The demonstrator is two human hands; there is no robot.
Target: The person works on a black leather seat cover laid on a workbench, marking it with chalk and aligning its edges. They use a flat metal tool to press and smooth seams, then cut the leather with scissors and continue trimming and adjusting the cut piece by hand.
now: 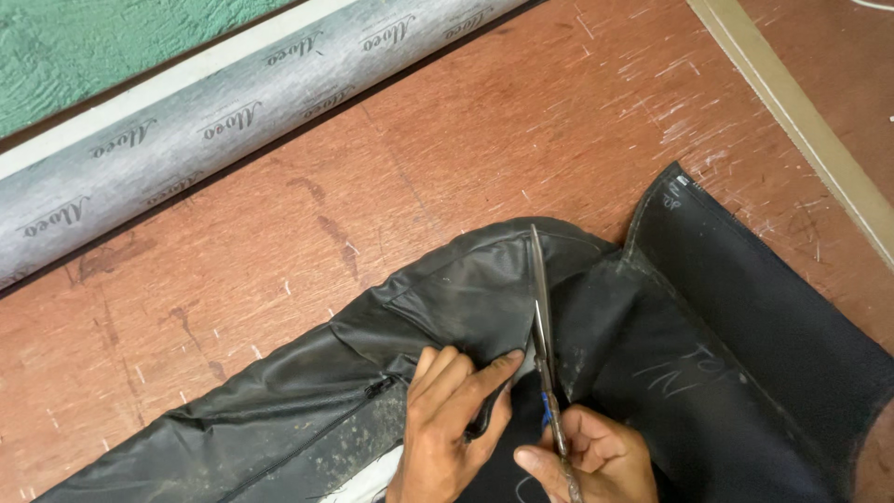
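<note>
Right hand (587,456) grip closed on scissors (543,326), blades parted. Left hand (456,414) fingers pressed flat on black leather piece (466,289) just beside blades. Keep it taut; cut slowly.

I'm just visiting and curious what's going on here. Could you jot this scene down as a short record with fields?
Surface: reddish-brown worktable, scratched
Main material: black leather-like piece with a zipper
Second material: black fabric sheet with chalk marks, lying to the right
Left hand: presses on the black piece, fingers beside the blades
Right hand: holds scissors, blades pointing away from the person
Background: grey roll with printed lettering, along the far edge
</note>
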